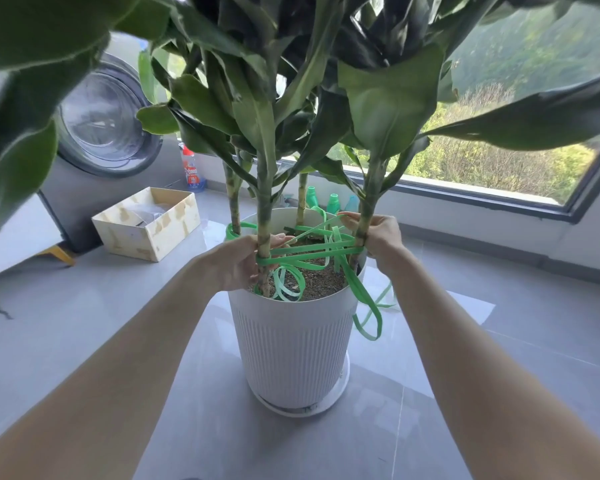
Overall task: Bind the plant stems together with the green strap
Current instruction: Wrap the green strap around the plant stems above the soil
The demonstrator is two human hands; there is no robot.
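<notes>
Left hand [243, 263] is seen at centre frame, its fingers curled round the near-left stem [264, 216] just where the green strap [312, 252] is wrapped about it. Right of centre, the right hand [383, 237] is held against the right stem [368, 209], and a run of the strap is pinched between its fingertips [347, 219]. Several bands of strap are stretched between these two stems above the soil [321, 282]. Loose loops are left lying on the soil, and one loop is draped over the rim of the white ribbed pot [291, 344] at its right side. Two further stems [234, 206] are seen behind. A washing machine [101, 129] and a wooden box [149, 225] are placed at the left, and a window [506, 140] is set at the upper right.
</notes>
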